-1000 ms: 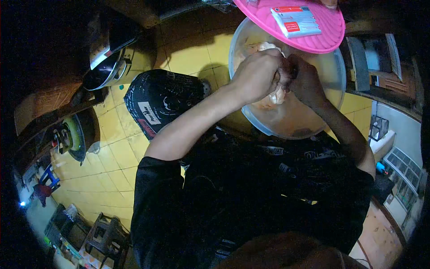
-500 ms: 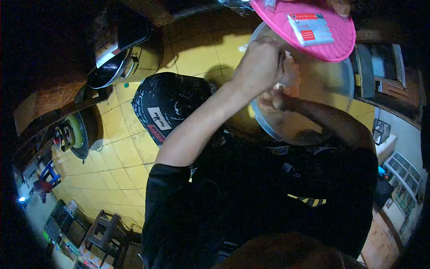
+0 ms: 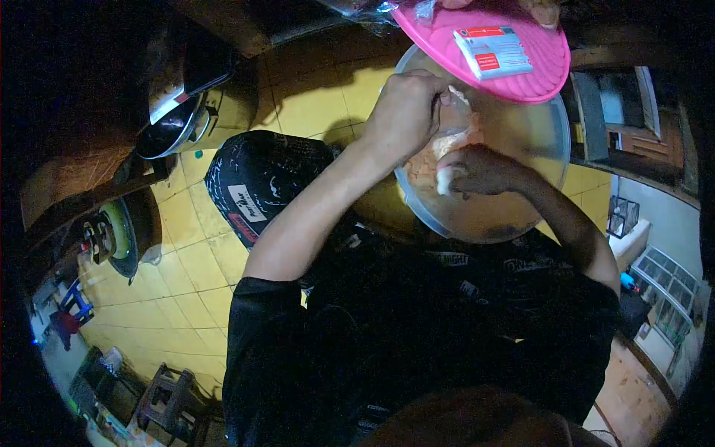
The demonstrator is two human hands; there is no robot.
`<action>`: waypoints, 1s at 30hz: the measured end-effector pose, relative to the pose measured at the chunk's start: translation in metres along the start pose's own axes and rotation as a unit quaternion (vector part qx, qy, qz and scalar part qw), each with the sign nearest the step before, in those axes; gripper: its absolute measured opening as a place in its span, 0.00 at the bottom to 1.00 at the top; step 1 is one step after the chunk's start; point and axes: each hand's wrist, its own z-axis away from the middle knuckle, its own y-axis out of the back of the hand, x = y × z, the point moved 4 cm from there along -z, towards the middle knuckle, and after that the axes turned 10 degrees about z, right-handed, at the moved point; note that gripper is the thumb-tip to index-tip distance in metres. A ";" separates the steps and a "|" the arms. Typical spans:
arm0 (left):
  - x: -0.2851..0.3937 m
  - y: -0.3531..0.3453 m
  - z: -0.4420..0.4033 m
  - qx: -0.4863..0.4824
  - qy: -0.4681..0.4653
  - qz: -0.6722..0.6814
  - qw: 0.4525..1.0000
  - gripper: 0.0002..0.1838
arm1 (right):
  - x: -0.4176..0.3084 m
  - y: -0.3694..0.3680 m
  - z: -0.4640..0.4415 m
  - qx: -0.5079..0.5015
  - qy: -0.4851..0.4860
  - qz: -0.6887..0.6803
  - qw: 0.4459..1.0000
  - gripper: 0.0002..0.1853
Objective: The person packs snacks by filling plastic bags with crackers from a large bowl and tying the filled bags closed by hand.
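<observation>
At the tub's (image 3: 551, 138) ten o'clock, the left hand (image 3: 410, 108) pinches a pale piece (image 3: 459, 119); the right hand (image 3: 482, 170) curls near six, grip unclear. Probably soft, light, slippery: best pinched firmly.

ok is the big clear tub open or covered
Open: the tub shows its inside, with orange stuff visible. The pink tray overlaps its far edge in view; whether they touch, I cannot tell.
</observation>
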 end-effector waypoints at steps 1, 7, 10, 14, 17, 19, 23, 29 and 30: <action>0.000 -0.002 0.000 0.005 -0.032 -0.008 0.999 0.07 | 0.009 0.010 0.012 0.093 0.068 -0.024 0.993 0.21; 0.007 -0.016 0.004 -0.086 0.152 0.030 0.984 0.11 | 0.000 0.049 0.079 0.332 0.083 -0.256 0.904 0.22; 0.011 -0.031 0.009 -0.108 0.213 0.242 0.940 0.13 | -0.001 0.046 0.077 0.364 0.024 -0.347 0.864 0.22; 0.023 -0.041 0.011 -0.147 0.222 0.246 0.932 0.18 | 0.010 0.037 0.058 0.402 0.121 -0.141 0.896 0.21; 0.031 -0.037 0.011 -0.113 0.050 0.108 0.986 0.20 | 0.004 0.033 0.057 0.413 0.094 -0.115 0.899 0.25; 0.026 -0.036 0.012 -0.074 0.111 0.132 0.982 0.18 | -0.013 0.033 0.058 0.475 0.140 0.000 0.869 0.28; 0.001 -0.037 0.014 -0.053 0.172 0.177 0.967 0.17 | -0.016 0.036 0.062 0.370 0.147 -0.165 0.902 0.28; 0.011 -0.031 0.014 -0.039 0.066 0.053 0.996 0.16 | 0.010 0.036 0.051 0.328 0.147 -0.256 0.897 0.25; 0.007 -0.034 0.014 -0.051 0.120 0.112 0.985 0.15 | 0.015 0.035 0.049 0.346 0.112 -0.193 0.911 0.25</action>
